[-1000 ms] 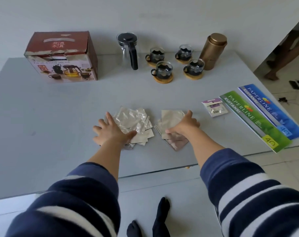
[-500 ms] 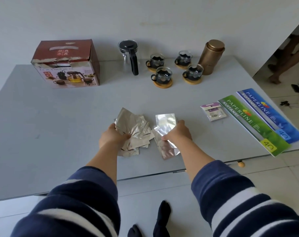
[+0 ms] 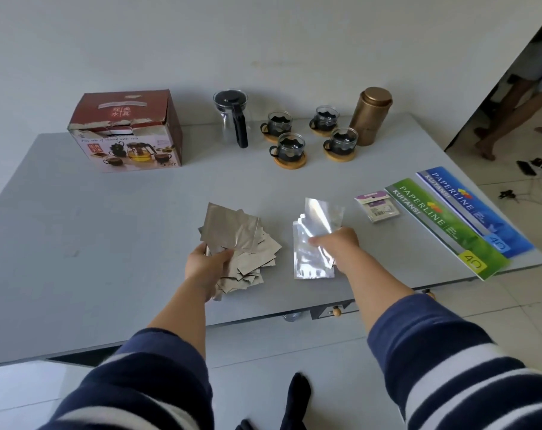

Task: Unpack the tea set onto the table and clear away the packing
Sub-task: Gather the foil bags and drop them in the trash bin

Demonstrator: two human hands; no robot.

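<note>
Hands work at the near middle of the grey table, each holding packing. Left hand grips a fanned sheaf of dull silver foil packets; thumb lies across the lower corner and the packets spread up and to the right of the grip, lifted off the table. Right hand pinches a smaller bunch of shiny foil pouches, which stick out to the left of its fingers, 1 rising above the hand and others hanging below it. Far from the table's near edge stand the torn tea set box, the glass teapot, 4 glass cups on wooden coasters and a gold canister. At the table's right side lie 2 receipt books and a small sachet.
</note>
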